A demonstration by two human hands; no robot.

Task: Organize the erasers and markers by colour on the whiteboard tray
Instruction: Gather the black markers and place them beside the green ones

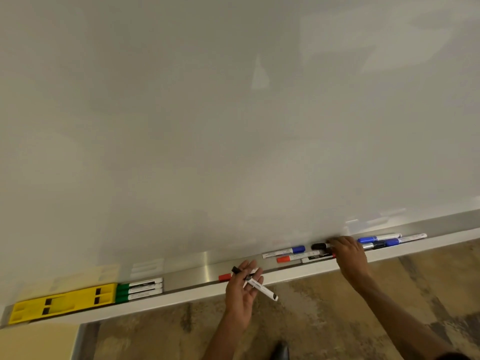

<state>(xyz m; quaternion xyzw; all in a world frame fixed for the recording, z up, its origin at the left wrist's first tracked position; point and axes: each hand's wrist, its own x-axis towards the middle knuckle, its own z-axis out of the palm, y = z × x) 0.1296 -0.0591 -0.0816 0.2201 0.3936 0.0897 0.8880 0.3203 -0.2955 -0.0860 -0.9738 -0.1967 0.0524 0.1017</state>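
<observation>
Black markers (255, 283): left hand (240, 294) fingers loosely hold 2; right hand (349, 255) fingers pinch another (319, 246).

Whiteboard tray (192, 271), metal, running along the board's lower edge. At its left end lie two yellow erasers (63, 302) end to end, with three green-capped markers (139, 288) stacked just beside them. Red-, blue- and black-capped markers (293, 256) lie mixed toward the right.

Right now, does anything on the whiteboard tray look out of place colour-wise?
Yes. The green markers sit grouped beside the yellow erasers, but mid-tray a blue marker, a red marker and a black marker lie mixed together, and one red marker lies alone.
</observation>
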